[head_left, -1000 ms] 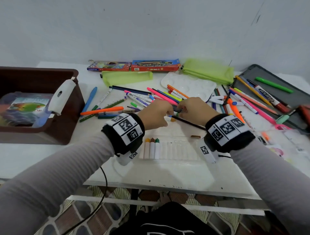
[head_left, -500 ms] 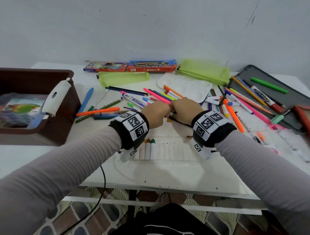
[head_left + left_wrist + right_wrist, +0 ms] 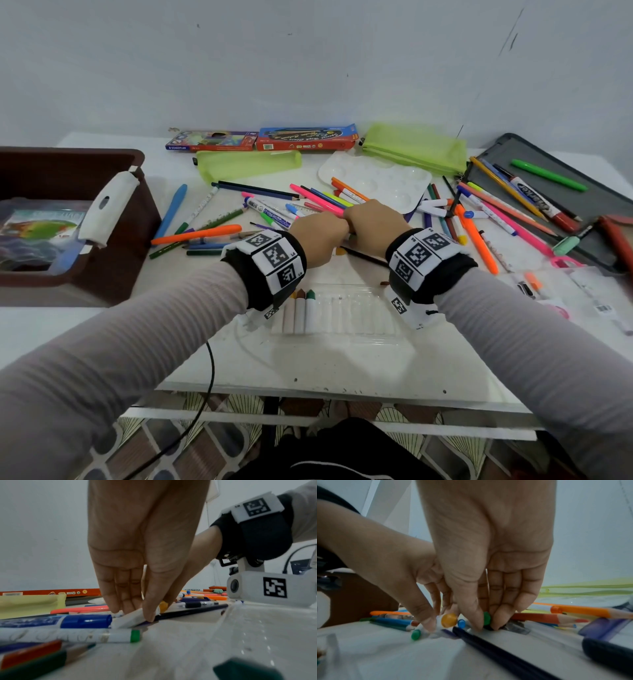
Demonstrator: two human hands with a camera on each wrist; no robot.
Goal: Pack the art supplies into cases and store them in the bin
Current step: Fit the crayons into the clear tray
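Both arms reach forward in grey sleeves, each wrist wrapped in a black band carrying white marker blocks. The left hand and right hand sit knuckle to knuckle, backs up, fingers pointing down. On the left hand the thumb and fingertips close together in a pinch, something white caught between them. The right hand's fingers are also drawn together against the thumb, tips pressed low, a small green piece nipped between thumb and forefinger.
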